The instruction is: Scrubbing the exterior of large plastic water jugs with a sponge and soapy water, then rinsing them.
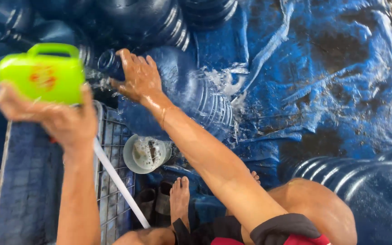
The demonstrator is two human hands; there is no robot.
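Observation:
My left hand [57,119] holds up a bright green plastic scoop [41,75] with a handle, tilted toward the neck of a large blue water jug [187,97]. That jug lies on its side on a wet blue tarp [332,77]. My right hand [138,77] grips the jug's neck [110,63]. Water splashes over the jug's ribbed body.
More blue jugs lie at the top [159,20] and at the right [364,186]. A metal grid crate [114,181] stands at the lower left with a white pipe [119,183] across it. A small white bowl [145,154] sits by my bare foot [180,202].

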